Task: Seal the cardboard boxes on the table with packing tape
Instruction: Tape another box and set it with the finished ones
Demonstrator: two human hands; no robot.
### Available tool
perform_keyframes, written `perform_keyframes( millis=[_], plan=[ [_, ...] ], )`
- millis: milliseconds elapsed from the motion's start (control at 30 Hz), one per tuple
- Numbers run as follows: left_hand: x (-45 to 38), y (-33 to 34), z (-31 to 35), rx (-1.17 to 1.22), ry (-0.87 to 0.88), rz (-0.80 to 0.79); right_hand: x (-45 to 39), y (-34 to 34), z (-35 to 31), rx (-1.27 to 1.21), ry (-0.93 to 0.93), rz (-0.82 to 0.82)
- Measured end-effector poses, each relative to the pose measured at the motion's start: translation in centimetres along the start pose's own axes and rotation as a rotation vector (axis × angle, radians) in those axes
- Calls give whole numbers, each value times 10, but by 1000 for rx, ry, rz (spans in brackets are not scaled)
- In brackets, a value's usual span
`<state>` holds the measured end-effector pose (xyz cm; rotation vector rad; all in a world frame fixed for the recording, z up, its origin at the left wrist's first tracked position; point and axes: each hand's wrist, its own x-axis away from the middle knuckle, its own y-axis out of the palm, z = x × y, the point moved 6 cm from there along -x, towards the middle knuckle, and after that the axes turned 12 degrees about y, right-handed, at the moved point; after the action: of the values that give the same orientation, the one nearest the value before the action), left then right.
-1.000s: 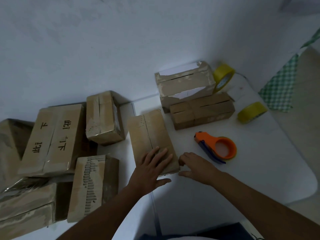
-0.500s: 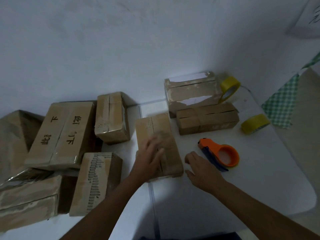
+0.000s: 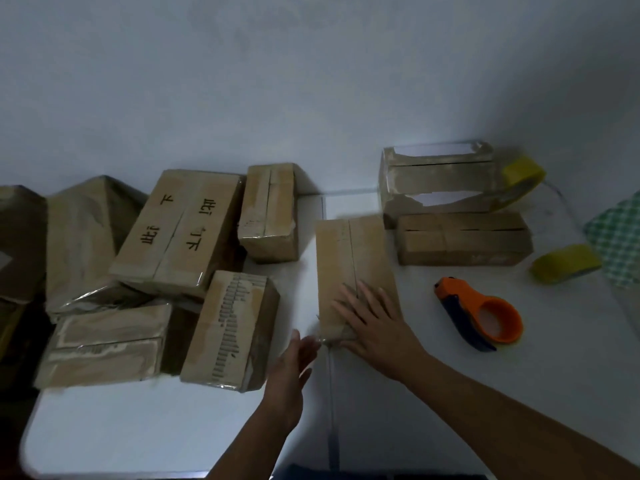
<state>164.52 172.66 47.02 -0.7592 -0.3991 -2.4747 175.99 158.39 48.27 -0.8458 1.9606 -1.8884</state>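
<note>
A flat cardboard box [image 3: 349, 258] lies at the middle of the white table [image 3: 519, 382], its centre seam running away from me. My right hand [image 3: 372, 320] rests flat on the box's near end with fingers spread. My left hand [image 3: 294, 365] is beside the box's near left corner, fingers straight, touching the corner where a bit of clear tape shows. An orange tape dispenser [image 3: 481, 313] lies on the table to the right of the box, with no hand on it.
Several taped cardboard boxes [image 3: 180, 230] crowd the left side. Two more boxes [image 3: 460, 237] stand at the back right. One yellow tape roll [image 3: 524, 178] leans behind them and another yellow tape roll [image 3: 566, 263] lies right. A green checked cloth [image 3: 620, 237] hangs at the right edge.
My left hand slid off the top of the box to its near left corner. My right hand moved from the table onto the box's near end.
</note>
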Motion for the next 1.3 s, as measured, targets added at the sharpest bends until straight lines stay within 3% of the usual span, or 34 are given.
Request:
perform_keyframes(
  millis=[333, 667, 933, 1167, 1300],
  plan=[
    [-11, -1, -1, -59, 104, 103, 7, 6, -1, 67, 56, 56],
    [-26, 11, -2, -181, 173, 79, 5, 11, -3, 68, 66, 100],
    [-39, 10, -26, -264, 66, 57, 4, 12, -3, 45, 70, 67],
    [-47, 21, -22, -218, 59, 131, 3, 13, -2, 62, 77, 57],
    [-41, 11, -5, -229, 112, 268, 4, 13, -2, 64, 74, 58]
  ],
)
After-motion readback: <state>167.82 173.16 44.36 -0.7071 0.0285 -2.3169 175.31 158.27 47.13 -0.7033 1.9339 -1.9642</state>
